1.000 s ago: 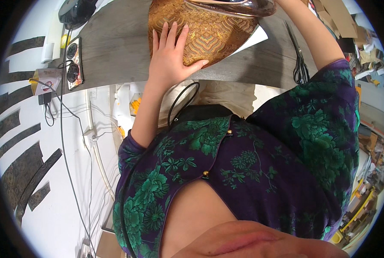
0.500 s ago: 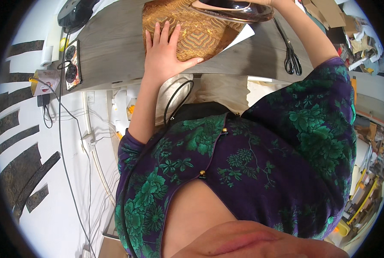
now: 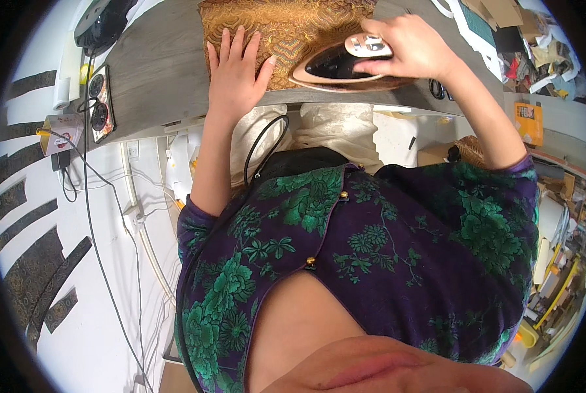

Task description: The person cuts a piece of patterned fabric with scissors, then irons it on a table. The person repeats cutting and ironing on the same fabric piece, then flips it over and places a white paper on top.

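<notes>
A gold-brown patterned fabric (image 3: 293,29) lies at the table's near edge. My left hand (image 3: 236,80) rests flat on its left part with fingers spread. My right hand (image 3: 411,49) is closed round the handle of a black and rose-gold clothes iron (image 3: 329,67). The iron's pointed front faces left and sits over the fabric's right near corner, which it partly hides. Behind my right wrist, the black handles of scissors (image 3: 439,89) show in part.
The grey table (image 3: 152,72) carries a patterned panel with two round black sockets or dials (image 3: 98,105) at the left. Dark fabric pieces (image 3: 34,262) hang on the white wall. Cardboard (image 3: 496,16) and scraps crowd the right side. A black cable (image 3: 260,141) loops below the table edge.
My right hand has brought the iron nearer, from the fabric's far right part to its near right corner. The white sheet's corner no longer shows. My left hand has shifted slightly left.
</notes>
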### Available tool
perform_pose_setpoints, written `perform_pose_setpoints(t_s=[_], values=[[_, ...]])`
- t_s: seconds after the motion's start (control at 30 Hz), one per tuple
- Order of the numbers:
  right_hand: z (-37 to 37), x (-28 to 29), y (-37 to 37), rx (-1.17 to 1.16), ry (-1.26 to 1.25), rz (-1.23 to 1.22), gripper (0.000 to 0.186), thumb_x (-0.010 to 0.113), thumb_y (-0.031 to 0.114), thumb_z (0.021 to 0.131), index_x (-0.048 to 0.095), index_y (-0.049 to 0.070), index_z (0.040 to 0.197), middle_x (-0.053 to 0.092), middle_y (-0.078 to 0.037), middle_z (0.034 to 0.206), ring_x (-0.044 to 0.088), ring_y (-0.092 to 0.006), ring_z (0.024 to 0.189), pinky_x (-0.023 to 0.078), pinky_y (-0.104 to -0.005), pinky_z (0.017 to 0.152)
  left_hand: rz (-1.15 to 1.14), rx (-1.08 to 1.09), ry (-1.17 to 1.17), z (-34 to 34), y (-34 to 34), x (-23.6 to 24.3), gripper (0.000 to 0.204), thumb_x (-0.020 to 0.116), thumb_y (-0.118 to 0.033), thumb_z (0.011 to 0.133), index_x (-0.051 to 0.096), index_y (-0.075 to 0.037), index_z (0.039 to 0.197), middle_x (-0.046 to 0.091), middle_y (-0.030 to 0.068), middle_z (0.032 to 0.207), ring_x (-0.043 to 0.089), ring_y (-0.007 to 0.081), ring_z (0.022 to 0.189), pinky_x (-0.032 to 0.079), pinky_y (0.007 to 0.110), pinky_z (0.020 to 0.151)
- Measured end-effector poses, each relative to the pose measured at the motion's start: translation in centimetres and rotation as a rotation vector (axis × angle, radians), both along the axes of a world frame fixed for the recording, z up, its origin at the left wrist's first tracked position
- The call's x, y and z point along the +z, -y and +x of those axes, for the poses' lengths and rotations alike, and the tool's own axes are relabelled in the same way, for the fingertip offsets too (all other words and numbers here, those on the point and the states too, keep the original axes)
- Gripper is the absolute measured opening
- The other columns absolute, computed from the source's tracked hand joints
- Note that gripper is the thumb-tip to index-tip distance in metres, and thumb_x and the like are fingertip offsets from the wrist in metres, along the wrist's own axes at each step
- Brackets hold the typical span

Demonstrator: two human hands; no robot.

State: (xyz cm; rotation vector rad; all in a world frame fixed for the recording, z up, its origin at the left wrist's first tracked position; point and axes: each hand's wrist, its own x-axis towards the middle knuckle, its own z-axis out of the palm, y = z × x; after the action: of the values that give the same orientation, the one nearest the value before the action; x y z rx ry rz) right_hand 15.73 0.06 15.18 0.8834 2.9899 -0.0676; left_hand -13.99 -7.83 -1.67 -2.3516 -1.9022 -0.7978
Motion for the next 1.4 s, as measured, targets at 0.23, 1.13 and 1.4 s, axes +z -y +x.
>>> perform_pose_setpoints(t_s=[0.23, 1.13, 1.4], values=[[0.1, 0.5, 0.2, 0.005, 0.008, -0.033, 0.048, 0.077, 0.054, 0.084, 0.065, 0.009, 0.095, 0.067, -0.015, 0.069, 0.068, -0.04, 0.069, 0.054, -0.0477, 0.063, -0.01, -0.015, 0.026, -0.3, -0.1, -0.4, 0.053, 0.051, -0.038, 0.105, 0.051, -0.01, 0.15, 0.042, 0.0194, 0.159, 0.03, 0.0424, 0.152, 0.014, 0.059, 0.125], [-14.3, 0.0, -14.3, -0.166, 0.078, 0.112, 0.08, 0.062, 0.075, 0.082, 0.076, -0.002, 0.101, 0.073, -0.029, 0.099, 0.071, -0.0424, 0.098, 0.057, -0.0503, 0.087, 0.025, -0.07, 0.116, 0.5, 1.5, 1.2, 0.038, 0.061, -0.023, 0.099, 0.065, -0.004, 0.132, 0.06, 0.0165, 0.142, 0.049, 0.0344, 0.141, 0.03, 0.052, 0.123], [-19.4, 0.2, -14.5, -0.112, 0.074, 0.089, 0.079, 0.064, 0.074, 0.08, 0.076, -0.002, 0.1, 0.073, -0.029, 0.098, 0.071, -0.0418, 0.099, 0.057, -0.0507, 0.086, 0.018, -0.102, 0.183, 0.8, 4.9, 2.2, 0.036, 0.065, -0.02, 0.097, 0.067, -0.004, 0.129, 0.062, 0.0153, 0.14, 0.053, 0.0336, 0.137, 0.033, 0.053, 0.12]])
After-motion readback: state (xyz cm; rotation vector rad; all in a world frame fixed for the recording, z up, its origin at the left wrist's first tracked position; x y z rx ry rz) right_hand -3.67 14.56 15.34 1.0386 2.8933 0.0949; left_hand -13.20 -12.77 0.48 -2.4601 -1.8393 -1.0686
